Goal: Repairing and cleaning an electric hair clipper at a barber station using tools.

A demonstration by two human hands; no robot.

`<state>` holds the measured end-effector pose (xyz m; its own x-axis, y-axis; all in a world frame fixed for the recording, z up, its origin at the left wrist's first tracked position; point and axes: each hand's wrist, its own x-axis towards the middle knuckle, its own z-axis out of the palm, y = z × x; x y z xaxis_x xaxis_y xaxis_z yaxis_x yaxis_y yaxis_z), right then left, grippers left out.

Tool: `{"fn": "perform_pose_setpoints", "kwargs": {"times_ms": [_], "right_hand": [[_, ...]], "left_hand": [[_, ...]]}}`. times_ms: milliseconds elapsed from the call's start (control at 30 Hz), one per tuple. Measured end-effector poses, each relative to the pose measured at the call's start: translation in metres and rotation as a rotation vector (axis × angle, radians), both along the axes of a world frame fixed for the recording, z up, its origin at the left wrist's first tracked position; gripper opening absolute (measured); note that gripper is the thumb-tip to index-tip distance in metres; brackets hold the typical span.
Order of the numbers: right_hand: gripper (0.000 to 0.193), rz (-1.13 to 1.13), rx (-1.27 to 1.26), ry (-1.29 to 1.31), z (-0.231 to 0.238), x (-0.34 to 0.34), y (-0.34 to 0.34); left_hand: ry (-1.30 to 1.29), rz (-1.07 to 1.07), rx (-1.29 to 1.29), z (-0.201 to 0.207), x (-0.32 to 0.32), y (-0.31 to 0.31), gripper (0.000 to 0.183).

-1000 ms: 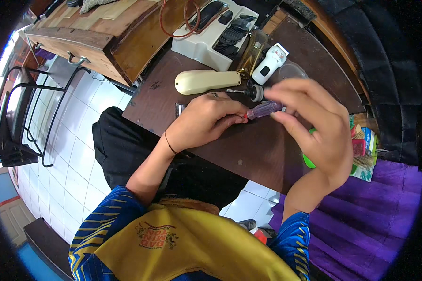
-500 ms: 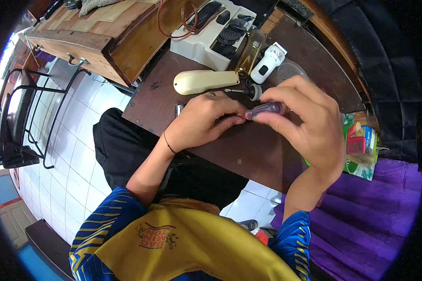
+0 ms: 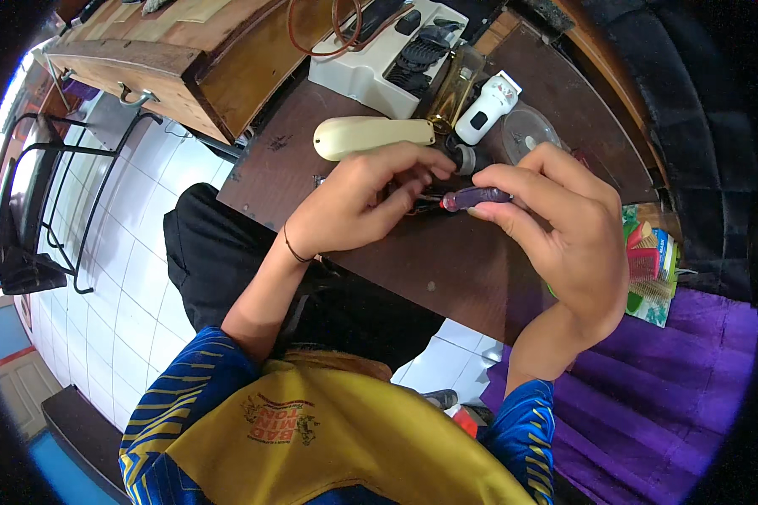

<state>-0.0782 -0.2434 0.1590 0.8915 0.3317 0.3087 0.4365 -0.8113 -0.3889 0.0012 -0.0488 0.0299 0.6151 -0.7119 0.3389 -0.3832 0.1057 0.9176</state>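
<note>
My right hand (image 3: pixel 568 227) pinches a small screwdriver (image 3: pixel 478 199) by its translucent purple handle, between thumb and fingers. The red-collared end of the screwdriver points left, toward my left hand (image 3: pixel 366 198). That hand hovers over the brown table with fingers bent and thumb apart; nothing shows in its grasp. Dark small parts sit between the hands, partly hidden by my left fingers. A cream clipper housing (image 3: pixel 366 137) lies just beyond my left hand. Right of it stands a dark piece with a grey round end (image 3: pixel 465 160), and a white hair clipper (image 3: pixel 488 109) lies farther back.
A white tray (image 3: pixel 370 80) with black comb attachments is at the back, beside an amber bottle (image 3: pixel 456 88). A clear round lid (image 3: pixel 529 135) lies behind my right hand. Combs in a green holder (image 3: pixel 647 265) are at the right. A wooden drawer cabinet (image 3: pixel 156 80) stands left.
My left fingers have come away from the screwdriver's tip and spread apart. My right hand, still pinching the screwdriver, has shifted slightly right.
</note>
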Motion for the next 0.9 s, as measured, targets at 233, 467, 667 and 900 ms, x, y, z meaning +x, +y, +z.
{"fn": "perform_pose_setpoints", "kwargs": {"times_ms": [233, 467, 667, 900], "right_hand": [[0.027, -0.011, -0.006, -0.001, -0.001, 0.001, -0.002], [0.021, -0.067, -0.072, -0.061, -0.004, 0.006, 0.001], [0.023, -0.141, -0.045, -0.053, -0.011, 0.016, 0.002], [0.02, -0.092, 0.029, -0.029, 0.005, 0.0, -0.009]], "left_hand": [[0.002, 0.089, -0.048, -0.005, 0.0, -0.003, 0.039], [-0.013, 0.115, -0.041, -0.005, 0.0, -0.003, 0.038], [-0.092, 0.312, -0.14, 0.001, -0.006, -0.004, 0.033], [-0.367, 0.209, 0.195, 0.0, 0.004, 0.029, 0.03]]}}
